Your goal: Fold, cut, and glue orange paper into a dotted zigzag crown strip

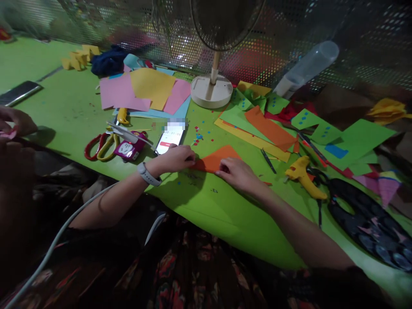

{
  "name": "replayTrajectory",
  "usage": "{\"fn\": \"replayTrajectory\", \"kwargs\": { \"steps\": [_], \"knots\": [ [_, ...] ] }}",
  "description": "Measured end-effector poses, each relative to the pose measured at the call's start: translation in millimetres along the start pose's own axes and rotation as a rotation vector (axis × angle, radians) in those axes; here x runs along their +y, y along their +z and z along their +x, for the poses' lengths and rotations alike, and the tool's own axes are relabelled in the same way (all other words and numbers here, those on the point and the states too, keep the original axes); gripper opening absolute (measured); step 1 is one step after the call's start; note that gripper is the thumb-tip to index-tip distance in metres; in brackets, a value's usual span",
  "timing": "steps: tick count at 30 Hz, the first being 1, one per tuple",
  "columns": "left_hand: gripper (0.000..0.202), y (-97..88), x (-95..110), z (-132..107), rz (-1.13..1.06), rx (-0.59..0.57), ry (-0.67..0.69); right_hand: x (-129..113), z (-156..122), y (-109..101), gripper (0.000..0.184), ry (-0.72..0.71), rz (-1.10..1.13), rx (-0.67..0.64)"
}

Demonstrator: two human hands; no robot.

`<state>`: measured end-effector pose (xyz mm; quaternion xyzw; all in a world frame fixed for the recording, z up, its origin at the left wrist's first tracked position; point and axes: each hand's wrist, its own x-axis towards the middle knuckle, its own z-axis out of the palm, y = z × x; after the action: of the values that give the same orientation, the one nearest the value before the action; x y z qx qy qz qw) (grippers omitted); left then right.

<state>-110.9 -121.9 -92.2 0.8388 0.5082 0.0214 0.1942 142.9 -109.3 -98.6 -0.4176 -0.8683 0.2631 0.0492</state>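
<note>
My left hand [175,159] and my right hand [238,174] both rest on a piece of orange paper [215,159]. The paper lies flat on the green table [225,214], just to the right of the phone [169,139] and a little closer to me than it. Its long side runs left to right, away from the phone. One corner points away from me, toward the back of the table.

My left fingers [189,159] press down on the end of the paper next to the phone. My right fingers [225,171] press on the near edge at the other end. The middle of the paper shows between my two hands. My fingers are bent a little and lie on top of the paper. They do not wrap around it or pinch it.

A white watch [148,174] is on my left wrist, below the phone. Left of the phone lie scissors [99,146] with red and yellow handles. Far to the right of the phone, past my right hand, lies a yellow glue gun [304,176]. Far left of the phone, another person's hand [17,122] is at the table edge.
</note>
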Motion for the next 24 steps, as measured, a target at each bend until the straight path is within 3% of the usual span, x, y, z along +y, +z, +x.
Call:
{"fn": "replayTrajectory", "kwargs": {
  "steps": [5, 12, 24],
  "knots": [
    [0.024, -5.9, 0.9, -0.1, 0.050, -0.016, 0.015, -18.2, 20.7, 9.6, 0.014, -0.018, 0.149, -0.044],
    [0.025, -21.0, 3.0, 3.2, -0.001, -0.123, -0.021, -26.5, 40.8, 21.4, 0.006, -0.055, 0.141, -0.043],
    [0.028, -22.5, 2.4, 0.6, -0.045, -0.129, 0.013, -27.9, 42.6, 29.5, 0.014, -0.029, 0.195, -0.017]
  ]
}}
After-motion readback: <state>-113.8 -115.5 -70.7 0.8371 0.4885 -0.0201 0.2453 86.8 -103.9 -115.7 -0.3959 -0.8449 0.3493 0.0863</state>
